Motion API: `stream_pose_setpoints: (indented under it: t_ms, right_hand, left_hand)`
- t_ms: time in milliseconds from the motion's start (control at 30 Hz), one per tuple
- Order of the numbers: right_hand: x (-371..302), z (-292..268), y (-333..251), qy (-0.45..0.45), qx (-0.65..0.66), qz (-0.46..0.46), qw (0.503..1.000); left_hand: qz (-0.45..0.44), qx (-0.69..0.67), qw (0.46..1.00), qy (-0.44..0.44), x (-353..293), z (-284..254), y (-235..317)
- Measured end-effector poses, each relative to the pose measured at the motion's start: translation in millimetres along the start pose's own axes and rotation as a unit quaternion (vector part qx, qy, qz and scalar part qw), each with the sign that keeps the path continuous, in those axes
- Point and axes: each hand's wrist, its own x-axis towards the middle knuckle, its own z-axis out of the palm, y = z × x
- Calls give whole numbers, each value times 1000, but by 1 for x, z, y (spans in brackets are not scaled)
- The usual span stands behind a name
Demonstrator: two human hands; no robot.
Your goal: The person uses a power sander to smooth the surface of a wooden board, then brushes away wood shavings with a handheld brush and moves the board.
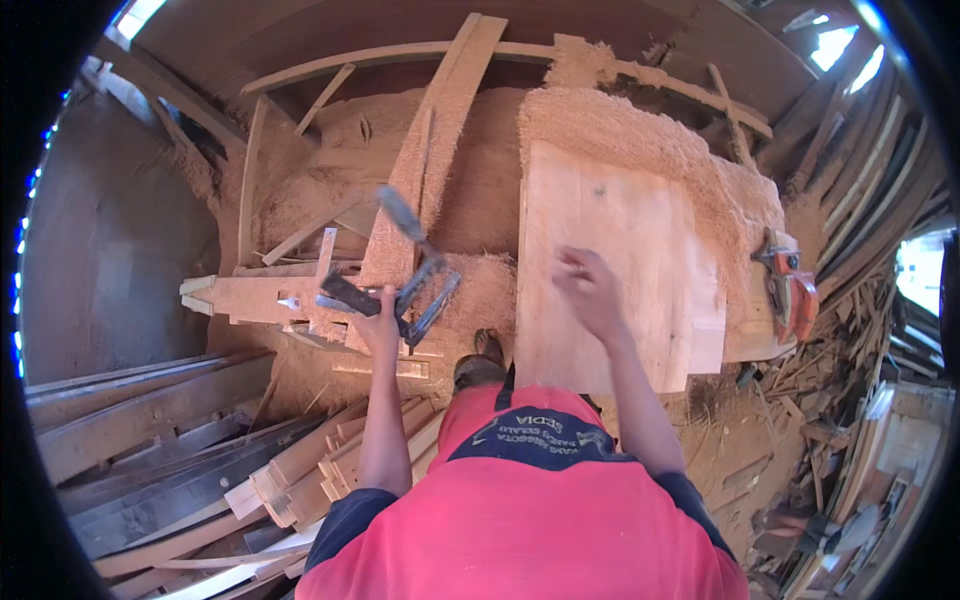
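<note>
My left hand (pixel 378 322) is closed around a metal tool (pixel 425 285) that looks like a clamp, with a grey-blue handle and a dark bar. The tool is over the shaving-strewn bench end, left of the pale wood panel (pixel 600 230). Exactly where my fingers grip it is partly hidden. My right hand (pixel 592 290) is over the panel with loosely bent fingers apart, holding nothing. Whether it touches the surface I cannot tell.
Wood shavings (pixel 620 125) are heaped along the panel's far edge. A red power tool (pixel 795 290) rests at its right. A long plank (pixel 440 130) slants away on the left. Stacked timber (pixel 310 465) lies at lower left, and scrap wood (pixel 800 430) covers the right.
</note>
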Motion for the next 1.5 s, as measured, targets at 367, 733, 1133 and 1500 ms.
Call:
stream_pose_setpoints:
  t_ms: [367, 733, 1133, 1500]
  right_hand:
    - [33, 63, -37, -18, 87, -16, 996]
    - [40, 16, -23, -140, 48, -49, 988]
    - [52, 34, -35, -127, 44, -23, 991]
    - [11, 34, -18, 110, -73, -101, 986]
  left_hand:
    - [219, 125, 926, -282, -44, 41, 37]
    - [258, 93, 898, -343, -12, 98, 21]
    - [153, 137, 921, -330, 5, 128, 30]
    - [123, 148, 925, -329, 10, 135, -4]
